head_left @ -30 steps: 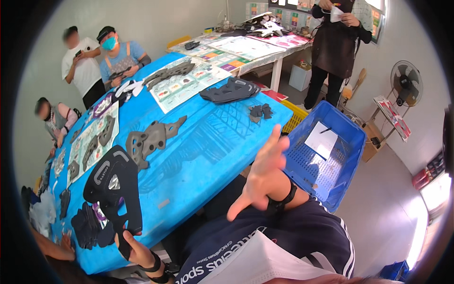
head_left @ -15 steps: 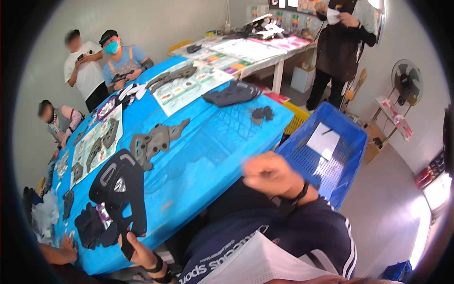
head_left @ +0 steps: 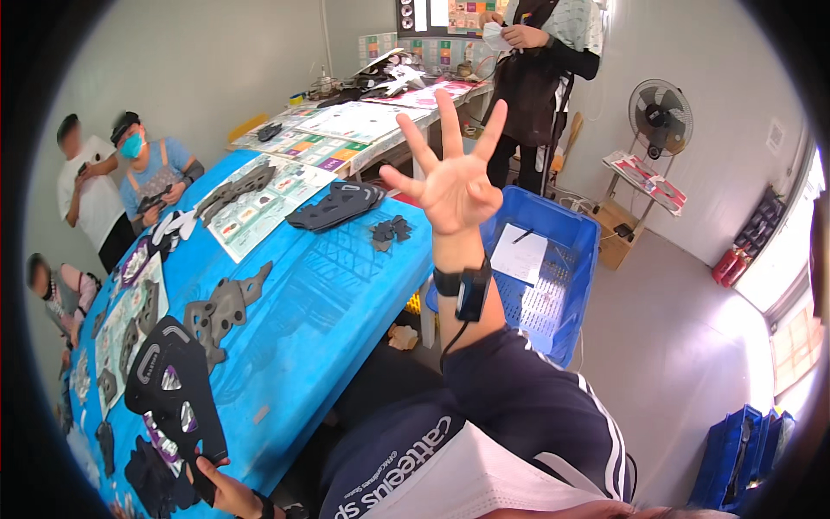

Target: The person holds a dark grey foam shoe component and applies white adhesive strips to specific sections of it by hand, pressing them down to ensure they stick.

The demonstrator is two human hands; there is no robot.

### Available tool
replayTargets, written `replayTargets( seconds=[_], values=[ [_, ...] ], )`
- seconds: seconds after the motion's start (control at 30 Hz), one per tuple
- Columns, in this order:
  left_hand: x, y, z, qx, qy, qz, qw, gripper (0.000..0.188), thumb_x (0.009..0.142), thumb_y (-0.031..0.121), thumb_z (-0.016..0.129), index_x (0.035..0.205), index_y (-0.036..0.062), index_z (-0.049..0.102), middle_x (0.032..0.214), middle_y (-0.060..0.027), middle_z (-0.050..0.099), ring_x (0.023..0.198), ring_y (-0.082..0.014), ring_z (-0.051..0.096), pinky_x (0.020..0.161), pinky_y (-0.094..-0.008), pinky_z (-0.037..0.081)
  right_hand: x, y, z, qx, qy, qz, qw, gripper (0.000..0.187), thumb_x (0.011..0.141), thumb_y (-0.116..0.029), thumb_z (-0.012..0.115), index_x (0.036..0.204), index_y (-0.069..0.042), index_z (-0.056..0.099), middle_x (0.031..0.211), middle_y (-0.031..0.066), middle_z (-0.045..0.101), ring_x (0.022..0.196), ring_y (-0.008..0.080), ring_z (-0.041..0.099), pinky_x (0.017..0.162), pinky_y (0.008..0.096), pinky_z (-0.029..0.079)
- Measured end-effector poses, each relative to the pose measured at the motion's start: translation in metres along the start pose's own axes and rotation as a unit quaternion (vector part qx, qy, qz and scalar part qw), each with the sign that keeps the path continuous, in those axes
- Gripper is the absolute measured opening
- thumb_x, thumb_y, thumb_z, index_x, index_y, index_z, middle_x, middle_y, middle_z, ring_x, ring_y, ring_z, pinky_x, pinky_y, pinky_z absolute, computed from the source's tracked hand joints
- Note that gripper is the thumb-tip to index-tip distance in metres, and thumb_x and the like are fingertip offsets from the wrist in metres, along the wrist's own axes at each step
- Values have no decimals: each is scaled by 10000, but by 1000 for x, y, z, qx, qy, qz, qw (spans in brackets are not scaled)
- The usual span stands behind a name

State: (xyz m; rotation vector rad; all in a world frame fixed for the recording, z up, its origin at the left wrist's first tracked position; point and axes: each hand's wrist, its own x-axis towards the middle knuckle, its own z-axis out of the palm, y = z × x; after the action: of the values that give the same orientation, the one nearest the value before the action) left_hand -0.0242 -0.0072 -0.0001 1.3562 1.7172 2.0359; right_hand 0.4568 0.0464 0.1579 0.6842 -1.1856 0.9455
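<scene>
Near the table's near left edge, my left hand (head_left: 232,493) pinches the lower end of a black flat padded piece with cut-out holes (head_left: 186,381). That piece stands up from my fingers, tilted over the blue-covered table (head_left: 298,346). My right hand (head_left: 458,195) is raised beyond the table's right edge, palm facing me, fingers spread and thumb folded in. Nothing is in it. A black device is strapped to the right wrist. Grey perforated foam pieces (head_left: 223,313) lie just past the black piece. Dark fabric pieces (head_left: 156,476) lie beside my left hand.
Right of the table stands a blue crate (head_left: 581,285) holding a white sheet. A stack of dark pads (head_left: 337,206) and small dark scraps (head_left: 391,232) sit at the table's far right. Several people stand around, one (head_left: 540,69) behind the crate. A fan (head_left: 660,117) stands farther right.
My right hand has risen from above my lap and opened, fingers spread. The view has turned right, so the table appears farther left. My left hand still holds the black piece.
</scene>
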Motion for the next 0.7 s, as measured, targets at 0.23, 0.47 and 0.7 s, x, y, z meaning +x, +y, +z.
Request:
replayTargets(
  seconds=[0.23,0.47,0.7],
  values=[
    [-12,5,-14,-39,-32,39,998,299,970,211,492,1078,-60,562,866,-81,598,574,-115,508,530,-227,408,-82,37,-23,69,22,164,984,979,768,84,451,1442,-466,3,1536,119,-142,1393,430,-89,1004,737,87],
    [-13,6,-31,7,-33,34,999,301,970,218,492,1076,-55,560,892,-92,606,571,-113,503,539,-230,409,-164,101,-21,216,106,346,907,998,799,116,474,1454,-422,-53,1546,140,-18,1415,344,93,1057,634,175],
    [-32,-5,-32,-23,-69,24,997,290,960,219,502,1016,-58,569,782,-76,606,581,-115,520,542,-229,407,-196,152,2,190,104,501,838,972,835,-89,652,1486,-238,-55,1523,157,135,1352,322,276,1090,474,267]
  ],
)
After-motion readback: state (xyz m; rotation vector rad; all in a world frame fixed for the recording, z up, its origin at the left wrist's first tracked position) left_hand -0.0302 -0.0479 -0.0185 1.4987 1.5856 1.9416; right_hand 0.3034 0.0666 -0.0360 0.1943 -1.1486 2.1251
